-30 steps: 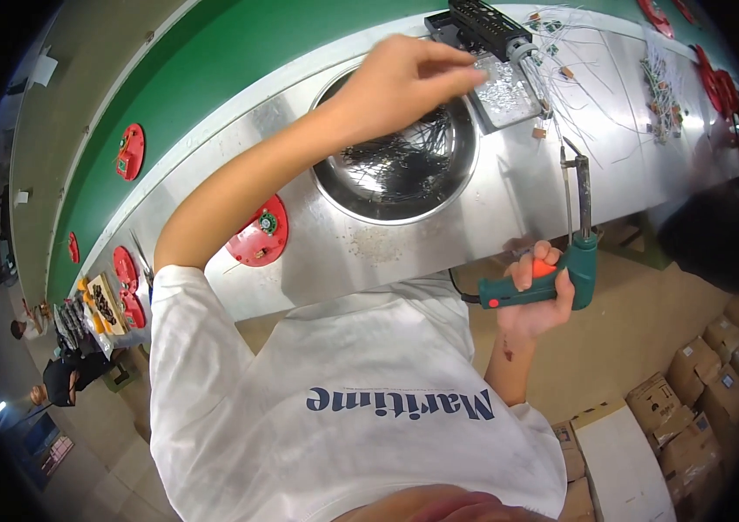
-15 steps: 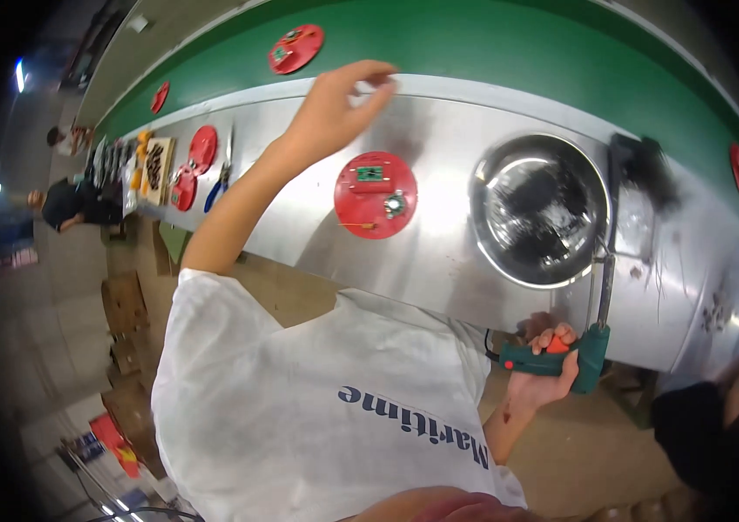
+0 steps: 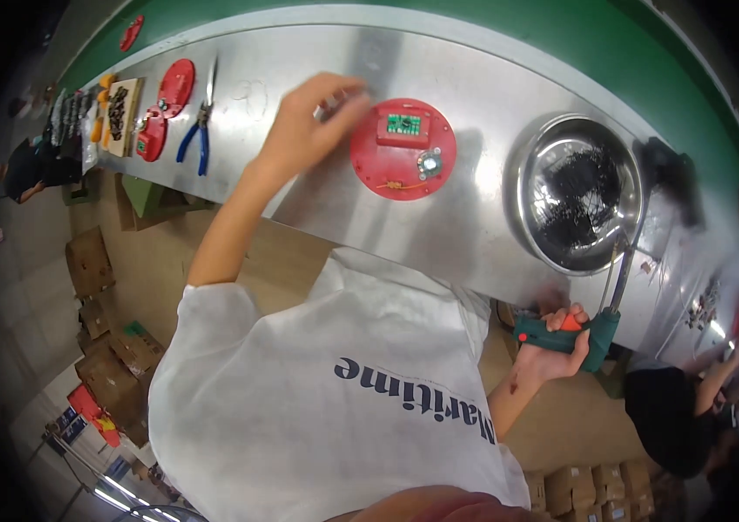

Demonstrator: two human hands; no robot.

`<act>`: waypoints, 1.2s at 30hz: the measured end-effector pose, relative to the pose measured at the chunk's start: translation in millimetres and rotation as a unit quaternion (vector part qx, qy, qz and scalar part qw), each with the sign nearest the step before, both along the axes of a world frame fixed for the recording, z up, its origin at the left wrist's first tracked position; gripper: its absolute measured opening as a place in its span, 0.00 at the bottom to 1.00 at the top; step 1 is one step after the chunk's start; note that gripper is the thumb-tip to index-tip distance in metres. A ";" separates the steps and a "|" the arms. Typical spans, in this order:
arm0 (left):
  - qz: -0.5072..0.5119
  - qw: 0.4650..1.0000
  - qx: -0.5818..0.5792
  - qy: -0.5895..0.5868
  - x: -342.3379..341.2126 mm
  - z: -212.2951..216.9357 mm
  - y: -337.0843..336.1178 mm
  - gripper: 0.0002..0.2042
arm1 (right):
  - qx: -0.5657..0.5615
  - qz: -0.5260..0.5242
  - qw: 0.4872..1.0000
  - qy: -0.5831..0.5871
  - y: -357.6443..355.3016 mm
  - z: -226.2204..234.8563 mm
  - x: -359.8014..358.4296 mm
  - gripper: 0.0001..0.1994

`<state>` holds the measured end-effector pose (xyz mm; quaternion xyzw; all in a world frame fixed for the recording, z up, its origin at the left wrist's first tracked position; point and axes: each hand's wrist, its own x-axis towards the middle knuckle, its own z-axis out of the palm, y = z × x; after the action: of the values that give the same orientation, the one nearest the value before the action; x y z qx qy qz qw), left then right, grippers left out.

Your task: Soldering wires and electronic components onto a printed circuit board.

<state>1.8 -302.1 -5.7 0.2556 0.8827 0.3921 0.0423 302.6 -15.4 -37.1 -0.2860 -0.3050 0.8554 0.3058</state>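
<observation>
My left hand (image 3: 317, 117), fingers curved and thumb apart, is at the left edge of a red disc (image 3: 378, 170); whether it touches the disc cannot be told. The disc lies flat on the metal table and bears a green circuit board (image 3: 404, 124) in a raised red frame, a small round silvery part (image 3: 429, 163) and a thin yellowish wire piece (image 3: 400, 184). My right hand (image 3: 561, 348) is wrapped round a green soldering gun (image 3: 597, 339) with an orange-red trigger. The gun's long metal tip reaches up beside the steel bowl (image 3: 526, 213), above the table's front edge.
The bowl contains a dark mass of small pieces (image 3: 574, 200). Blue-handled pliers (image 3: 197, 130) and more red discs (image 3: 176, 87) are on the left, beside a wooden tray (image 3: 130, 117) of dark parts. A green belt (image 3: 509, 26) runs behind the table. Another person (image 3: 670, 418) works at right.
My left hand has come down from near the green belt to the red disc's left edge. The right hand keeps its hold on the soldering gun. The view has shifted.
</observation>
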 end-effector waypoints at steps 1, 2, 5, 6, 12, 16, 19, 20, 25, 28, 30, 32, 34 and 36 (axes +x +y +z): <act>-0.016 0.997 0.015 -0.079 13.8 -2.6 6.1 0.15 | 0.010 -0.004 1.000 0.004 -0.4 2.7 -0.9 0.14; -0.027 0.995 0.025 -0.091 23.9 -5.8 9.3 0.15 | -0.013 -0.019 1.000 -0.015 -3.7 3.7 -3.9 0.14; -0.053 0.994 -0.009 0.091 47.7 -15.2 22.4 0.18 | -0.012 -0.011 0.999 -0.028 1.0 -2.1 1.2 0.16; -0.079 0.990 -0.034 0.115 48.5 -17.9 28.4 0.19 | -0.011 -0.009 1.000 -0.018 2.4 -5.0 2.7 0.16; -0.200 0.966 -0.020 0.163 40.2 -2.1 85.3 0.16 | -0.012 -0.030 0.999 0.002 0.9 -4.4 0.7 0.15; -0.358 0.925 -0.026 0.122 39.2 10.7 134.7 0.09 | -0.024 -0.039 0.999 0.003 -0.7 1.4 -3.1 0.12; -0.425 0.886 -0.056 0.180 49.1 13.5 170.1 0.06 | -0.024 -0.036 0.999 0.012 1.4 -2.8 1.4 0.13; -0.437 0.871 -0.105 0.197 50.6 15.9 177.9 0.07 | -0.030 -0.035 0.999 0.010 1.2 -3.2 2.7 0.13; -0.494 0.823 -0.189 0.208 41.1 4.3 198.3 0.05 | -0.034 -0.033 0.999 0.017 6.1 -10.7 4.7 0.14; -0.507 0.815 -0.202 0.197 37.4 3.0 201.5 0.04 | -0.040 -0.028 0.999 0.024 6.9 -10.3 5.1 0.14; -0.509 0.814 -0.195 0.200 36.8 7.8 201.0 0.04 | -0.038 -0.023 0.999 0.027 7.1 -8.9 5.7 0.14; -0.519 0.802 -0.171 0.240 34.6 21.4 198.1 0.02 | -0.034 -0.022 0.999 0.026 7.5 -5.8 5.2 0.14; -0.513 0.804 -0.170 0.247 31.4 39.4 191.3 0.02 | -0.028 -0.019 0.999 0.027 7.1 -8.4 4.3 0.14; -0.509 0.807 -0.165 0.251 33.9 63.5 182.8 0.03 | -0.030 -0.018 0.999 0.024 7.4 -8.4 6.4 0.14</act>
<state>35.8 -119.3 57.8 0.7469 0.6572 0.0850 0.0538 309.0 -8.0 -45.5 -0.2798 -0.2668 0.8652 0.3193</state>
